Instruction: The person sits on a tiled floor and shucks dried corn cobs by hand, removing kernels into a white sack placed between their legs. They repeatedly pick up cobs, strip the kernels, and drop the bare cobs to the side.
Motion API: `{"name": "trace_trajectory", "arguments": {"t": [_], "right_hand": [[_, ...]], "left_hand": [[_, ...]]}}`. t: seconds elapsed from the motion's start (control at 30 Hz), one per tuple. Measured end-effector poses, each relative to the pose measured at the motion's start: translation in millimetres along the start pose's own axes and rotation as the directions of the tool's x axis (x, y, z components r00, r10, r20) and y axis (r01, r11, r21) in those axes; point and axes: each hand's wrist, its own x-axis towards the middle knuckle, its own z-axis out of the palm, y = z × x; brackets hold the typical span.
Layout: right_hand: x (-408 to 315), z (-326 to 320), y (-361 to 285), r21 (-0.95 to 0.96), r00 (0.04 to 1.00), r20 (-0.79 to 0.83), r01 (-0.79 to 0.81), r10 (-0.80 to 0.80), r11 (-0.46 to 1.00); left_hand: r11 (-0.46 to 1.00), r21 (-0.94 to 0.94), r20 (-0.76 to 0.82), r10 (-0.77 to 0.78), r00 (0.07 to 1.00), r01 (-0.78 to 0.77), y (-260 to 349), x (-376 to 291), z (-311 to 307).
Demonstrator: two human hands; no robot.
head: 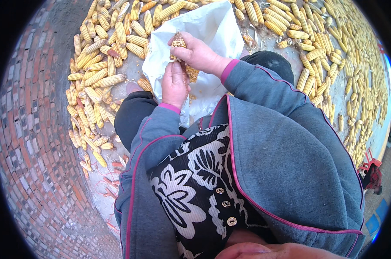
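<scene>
A partly shelled ear of corn (pixel 178 45) is held in my right hand (pixel 195 53), with kernels on its upper part. Just below, my left hand (pixel 175 82) grips a reddish bare cob (pixel 184 73), its thumb up against the ear. Whether the cob is a separate piece or the ear's lower end cannot be told. Both hands are over an open white plastic sack (pixel 216 27), between my knees. Loose yellow kernels (pixel 192 74) show inside the sack beneath my hands.
Unshelled ears of corn (pixel 96 77) lie in piles on the left, and many more (pixel 315 53) spread across the floor at the right. A brick wall (pixel 37 129) runs along the left. Reddish bare cobs (pixel 109 186) lie at lower left, near my sleeve.
</scene>
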Motion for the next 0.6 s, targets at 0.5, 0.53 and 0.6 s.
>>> {"name": "trace_trajectory", "arguments": {"t": [0.5, 0.53, 0.6], "right_hand": [[-5.1, 1.4, -2.6, -0.034, 0.994, -0.039, 0.099, -0.101, 0.994], [-4.9, 2.8, -2.2, -0.056, 0.996, -0.059, 0.067, -0.071, 0.996], [-4.0, 6.4, 0.4, -0.100, 0.996, -0.092, 0.008, -0.017, 0.995]], "left_hand": [[0.992, 0.049, -0.002, 0.119, 0.993, -0.118, -13.0, 4.9, -7.0], [0.969, 0.181, -0.024, 0.177, 0.984, -0.170, -14.9, 7.3, -7.3], [0.865, 0.412, -0.030, 0.327, 0.944, -0.287, -17.5, 10.6, -7.0]]}}
